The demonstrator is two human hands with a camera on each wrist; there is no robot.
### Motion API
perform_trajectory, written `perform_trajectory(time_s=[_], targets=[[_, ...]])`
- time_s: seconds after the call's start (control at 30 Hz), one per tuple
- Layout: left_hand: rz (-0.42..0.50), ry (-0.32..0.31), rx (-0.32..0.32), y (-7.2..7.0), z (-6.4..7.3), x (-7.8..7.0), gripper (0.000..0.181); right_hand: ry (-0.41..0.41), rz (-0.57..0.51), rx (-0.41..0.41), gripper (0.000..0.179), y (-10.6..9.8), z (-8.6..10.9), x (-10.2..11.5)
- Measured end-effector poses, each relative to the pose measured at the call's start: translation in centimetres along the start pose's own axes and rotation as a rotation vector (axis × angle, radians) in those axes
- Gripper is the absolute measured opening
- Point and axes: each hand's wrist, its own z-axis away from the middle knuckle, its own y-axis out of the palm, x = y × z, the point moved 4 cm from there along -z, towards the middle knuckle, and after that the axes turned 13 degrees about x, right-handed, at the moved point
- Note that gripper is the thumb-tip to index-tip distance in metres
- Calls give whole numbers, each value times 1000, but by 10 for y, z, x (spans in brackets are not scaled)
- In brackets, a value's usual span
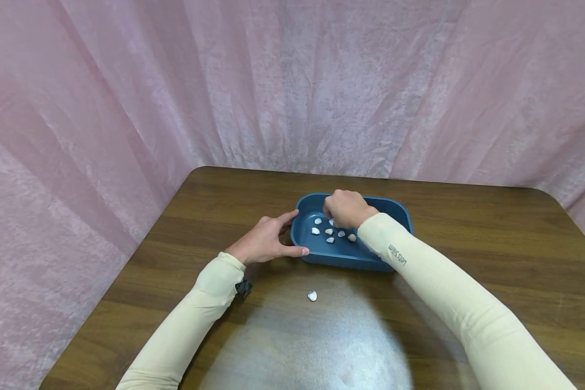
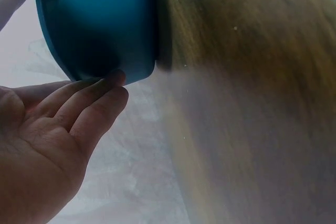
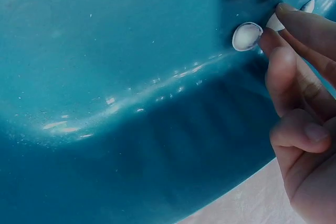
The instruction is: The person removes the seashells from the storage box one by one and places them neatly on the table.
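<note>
A blue plastic tub stands on the table with several small white seashells on its floor. My left hand spans the tub's left end, thumb at the near corner and fingers toward the far one. In the left wrist view its nearly straight fingers touch the outer wall. Inside the tub, my right hand reaches down with bent fingers. The right wrist view shows its fingertips pinching a seashell, partly hidden by them. Another seashell lies right beside the fingertips.
One more seashell lies on the brown wooden table, in front of the tub. A pink curtain hangs behind the table and along its left side. My right forearm crosses over the tub's near right corner.
</note>
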Motion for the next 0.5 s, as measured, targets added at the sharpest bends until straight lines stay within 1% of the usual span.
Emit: perform_trajectory(time_s=[0.2, 0.33, 0.5], targets=[[2, 0, -1, -1, 1, -2, 102, -9, 5, -11, 16, 0, -1, 0], [-4, 0, 0, -1, 1, -2, 102, -6, 27, -19, 13, 1, -2, 1], [-7, -10, 6, 0, 2, -1, 103, -22, 37, -11, 11, 2, -2, 2]])
